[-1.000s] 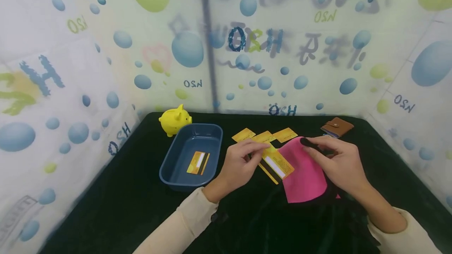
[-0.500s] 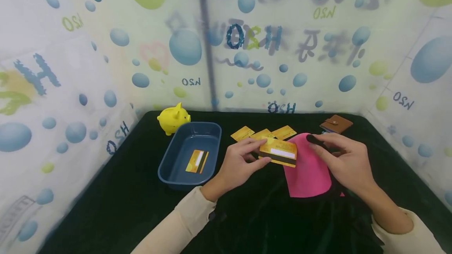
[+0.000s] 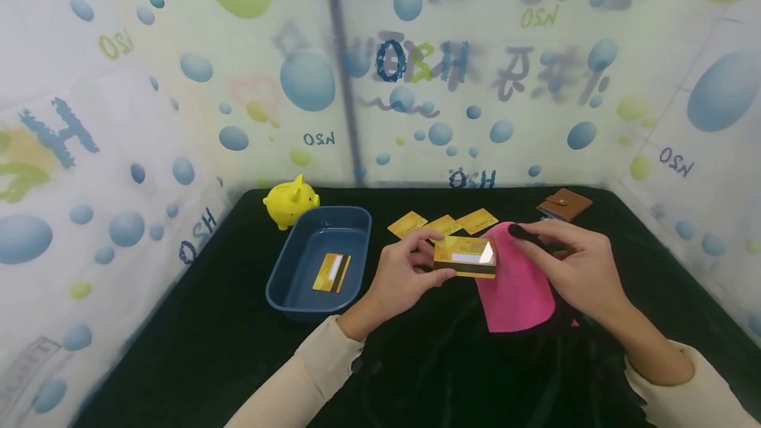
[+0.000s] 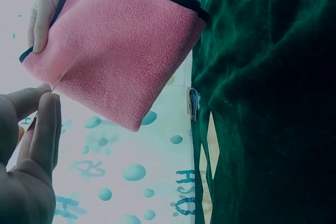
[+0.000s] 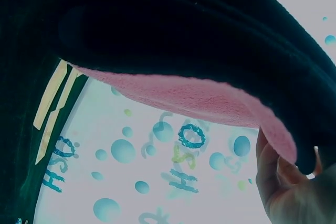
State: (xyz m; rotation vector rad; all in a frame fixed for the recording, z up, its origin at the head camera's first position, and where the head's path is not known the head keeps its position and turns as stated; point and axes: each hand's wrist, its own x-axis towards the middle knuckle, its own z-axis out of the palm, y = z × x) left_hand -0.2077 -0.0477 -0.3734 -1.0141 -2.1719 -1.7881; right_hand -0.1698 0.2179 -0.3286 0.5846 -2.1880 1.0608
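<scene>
Forearms (image 3: 306, 368) extended toward far edge of table (image 3: 208, 342); left hand (image 3: 404, 269) held in pinch, right hand (image 3: 579, 259) likewise.

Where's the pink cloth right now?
In the head view, right of centre: the pink cloth hangs from the right hand, its left edge partly behind the yellow card in the left hand; whether cloth and card touch isn't clear.

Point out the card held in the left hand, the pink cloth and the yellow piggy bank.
Held card (image 3: 466, 259): head view, on the white strip across its face.
Pink cloth (image 4: 121, 51): left wrist view, middle of its pink side.
Yellow piggy bank (image 3: 289, 204): head view, side of its body.
</scene>
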